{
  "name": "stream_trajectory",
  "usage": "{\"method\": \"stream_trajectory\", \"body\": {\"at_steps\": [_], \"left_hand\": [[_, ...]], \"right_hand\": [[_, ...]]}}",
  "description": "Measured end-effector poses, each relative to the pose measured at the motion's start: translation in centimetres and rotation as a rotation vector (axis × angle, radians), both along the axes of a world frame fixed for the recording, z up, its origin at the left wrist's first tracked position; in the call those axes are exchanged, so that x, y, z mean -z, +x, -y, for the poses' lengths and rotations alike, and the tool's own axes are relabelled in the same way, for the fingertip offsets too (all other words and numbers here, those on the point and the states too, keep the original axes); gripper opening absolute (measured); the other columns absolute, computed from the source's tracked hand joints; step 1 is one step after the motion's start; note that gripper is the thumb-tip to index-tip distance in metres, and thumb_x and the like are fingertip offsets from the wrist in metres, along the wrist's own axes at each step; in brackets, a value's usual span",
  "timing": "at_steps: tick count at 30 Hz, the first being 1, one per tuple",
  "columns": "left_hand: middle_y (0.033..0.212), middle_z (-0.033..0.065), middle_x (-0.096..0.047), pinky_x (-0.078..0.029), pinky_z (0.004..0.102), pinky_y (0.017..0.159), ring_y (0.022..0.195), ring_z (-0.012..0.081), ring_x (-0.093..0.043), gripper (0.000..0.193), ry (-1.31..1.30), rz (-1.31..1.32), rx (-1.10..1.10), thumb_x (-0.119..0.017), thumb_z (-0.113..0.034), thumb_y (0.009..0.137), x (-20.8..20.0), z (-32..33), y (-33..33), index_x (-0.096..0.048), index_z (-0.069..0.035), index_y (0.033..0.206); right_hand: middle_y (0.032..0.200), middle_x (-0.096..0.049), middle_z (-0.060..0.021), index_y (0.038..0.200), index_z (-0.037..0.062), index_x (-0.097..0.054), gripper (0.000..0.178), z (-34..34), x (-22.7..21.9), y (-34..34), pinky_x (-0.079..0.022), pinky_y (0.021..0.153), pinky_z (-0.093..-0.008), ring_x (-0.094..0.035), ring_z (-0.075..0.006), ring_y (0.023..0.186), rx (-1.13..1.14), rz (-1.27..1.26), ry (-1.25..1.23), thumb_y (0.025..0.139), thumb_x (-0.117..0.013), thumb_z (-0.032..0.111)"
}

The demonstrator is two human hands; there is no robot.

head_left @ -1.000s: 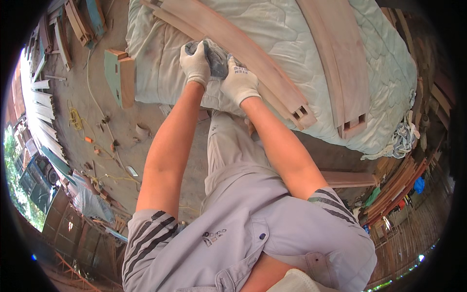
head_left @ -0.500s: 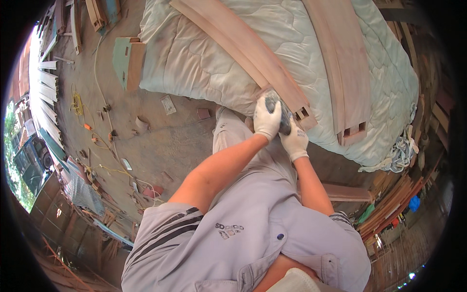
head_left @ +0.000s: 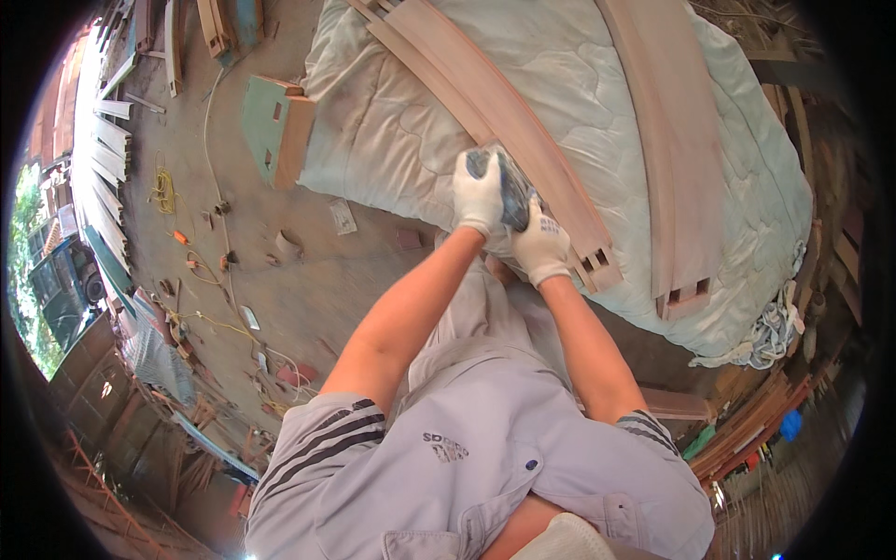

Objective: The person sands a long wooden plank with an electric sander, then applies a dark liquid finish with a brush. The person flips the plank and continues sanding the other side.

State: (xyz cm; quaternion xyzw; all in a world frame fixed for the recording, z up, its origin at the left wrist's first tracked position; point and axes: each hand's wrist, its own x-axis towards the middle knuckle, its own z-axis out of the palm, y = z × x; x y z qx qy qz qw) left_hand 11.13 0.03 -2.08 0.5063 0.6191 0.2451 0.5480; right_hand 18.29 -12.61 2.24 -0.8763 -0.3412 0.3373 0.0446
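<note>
While the gloved right hand (head_left: 541, 246) wraps the near end of a dark handheld tool (head_left: 514, 207) — the left hand (head_left: 478, 198) curled over its far end — the tool sits at the left edge of a curved board (head_left: 553, 177) on a pale quilt (head_left: 373, 140).

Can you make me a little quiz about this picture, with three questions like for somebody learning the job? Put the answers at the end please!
1. True or false: Only the right hand is holding the dark tool.

2. Pick one: What are the curved wooden boards lying on?
A) a metal bench
B) a pale quilt
C) a glass table

3. Fill in the blank: In the picture, the green-faced wooden piece is beside the quilt's ____ side.

Key:
1. False: the left hand and the right hand are both on the dark tool.
2. B
3. left
</note>
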Motion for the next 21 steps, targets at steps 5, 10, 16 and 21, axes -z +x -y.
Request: {"method": "stream_trajectory", "body": {"at_steps": [5,10,16,21], "left_hand": [[0.101,0.0131,-0.078,-0.057,0.0403,0.087,0.092,0.0253,-0.073,0.029,0.023,0.113,-0.075,-0.077,-0.024,0.101,-0.5,-12.9,0.0,-0.073,0.002,0.111],[0.092,0.0048,-0.075,-0.055,0.0333,0.077,0.082,0.0136,-0.067,0.021,0.01,0.298,-0.137,-0.077,-0.019,0.102,0.9,-24.3,-1.4,-0.075,0.002,0.104],[0.086,-0.0005,-0.07,-0.051,0.0291,0.07,0.075,0.0102,-0.062,0.019,-0.078,0.359,-0.141,-0.076,-0.021,0.103,-0.1,-35.6,-1.7,-0.078,-0.002,0.103],[0.088,-0.0015,-0.069,-0.052,0.0314,0.073,0.077,0.0113,-0.062,0.026,0.128,0.197,0.041,-0.073,-0.029,0.104,3.1,-41.9,-4.4,-0.081,-0.005,0.105]], "right_hand": [[0.131,-0.078,-0.0228,0.166,0.0083,-0.053,0.079,-11.3,2.6,-0.7,-0.057,0.105,-0.049,-0.076,-0.0378,0.12,-0.022,0.055,0.065,0.096,-0.068,0.043],[0.144,-0.072,-0.0255,0.166,0.0023,-0.05,0.081,-22.9,1.0,-0.6,-0.055,0.11,-0.0474,-0.072,-0.0392,0.128,-0.061,-0.024,0.07,0.096,-0.066,0.04],[0.138,-0.074,-0.0305,0.165,-0.0072,-0.044,0.075,-33.6,0.3,-0.4,-0.057,0.109,-0.0494,-0.074,-0.0455,0.125,-0.047,-0.131,0.133,0.096,-0.057,0.02],[0.137,-0.076,-0.0273,0.168,-0.0063,-0.041,0.076,-38.1,0.0,-1.3,-0.06,0.101,-0.0537,-0.078,-0.041,0.12,-0.079,-0.146,0.109,0.099,-0.056,0.022]]}}
